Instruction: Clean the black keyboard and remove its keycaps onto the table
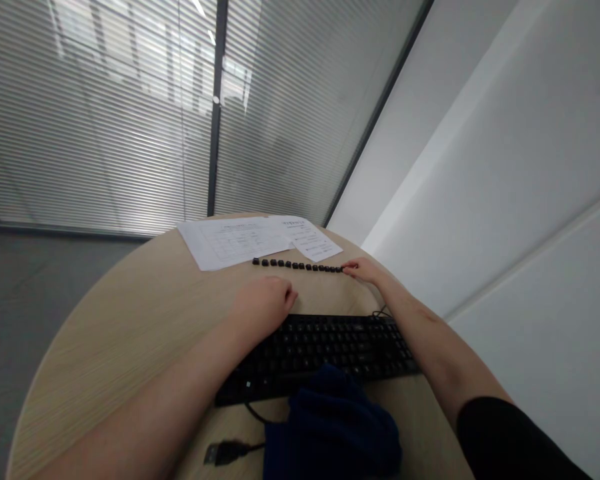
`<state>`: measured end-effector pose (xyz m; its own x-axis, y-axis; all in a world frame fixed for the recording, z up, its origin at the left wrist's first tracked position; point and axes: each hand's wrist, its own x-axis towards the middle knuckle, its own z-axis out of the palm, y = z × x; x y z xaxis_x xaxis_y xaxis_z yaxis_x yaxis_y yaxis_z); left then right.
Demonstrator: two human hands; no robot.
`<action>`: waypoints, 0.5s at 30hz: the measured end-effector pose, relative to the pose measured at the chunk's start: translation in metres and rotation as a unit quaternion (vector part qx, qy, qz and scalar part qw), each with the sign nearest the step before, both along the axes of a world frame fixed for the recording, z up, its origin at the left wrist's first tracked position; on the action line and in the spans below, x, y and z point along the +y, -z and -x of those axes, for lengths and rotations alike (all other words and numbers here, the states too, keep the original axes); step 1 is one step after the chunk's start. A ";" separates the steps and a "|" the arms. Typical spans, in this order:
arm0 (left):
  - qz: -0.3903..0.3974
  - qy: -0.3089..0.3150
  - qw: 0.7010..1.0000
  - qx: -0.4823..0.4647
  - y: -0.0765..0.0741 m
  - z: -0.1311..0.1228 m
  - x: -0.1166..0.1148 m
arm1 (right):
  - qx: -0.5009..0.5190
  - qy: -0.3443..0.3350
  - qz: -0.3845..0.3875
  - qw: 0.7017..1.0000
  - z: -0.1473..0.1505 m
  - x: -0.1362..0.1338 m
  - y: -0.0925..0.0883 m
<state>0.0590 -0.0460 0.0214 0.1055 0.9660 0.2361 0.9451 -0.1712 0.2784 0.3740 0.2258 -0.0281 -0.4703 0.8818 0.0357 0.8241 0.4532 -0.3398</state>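
A black keyboard (325, 350) lies on a round wooden table (130, 320). My left hand (265, 300) rests at the keyboard's far left corner, fingers curled down on the table; whether it holds anything is hidden. Beyond the keyboard a row of several black keycaps (297, 265) is lined up on the table. My right hand (363, 269) reaches to the right end of that row, fingertips pinched together at the last keycap.
Printed paper sheets (240, 241) lie at the table's far edge, just behind the keycap row. A dark blue cloth (333, 427) lies over the keyboard's near edge. The USB plug (217, 454) sits loose near me. Glass wall with blinds behind, white wall on the right.
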 end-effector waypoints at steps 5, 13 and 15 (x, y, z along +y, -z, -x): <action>0.000 0.000 1.000 -0.007 0.000 0.001 0.000 | -0.006 -0.003 0.004 1.000 -0.001 0.000 -0.002; 0.015 0.009 0.999 -0.027 0.004 0.002 0.002 | -0.011 -0.007 0.010 1.000 0.001 -0.003 -0.008; 0.020 0.014 0.999 -0.022 0.003 0.002 0.002 | -0.008 -0.003 0.011 1.000 0.002 -0.004 -0.009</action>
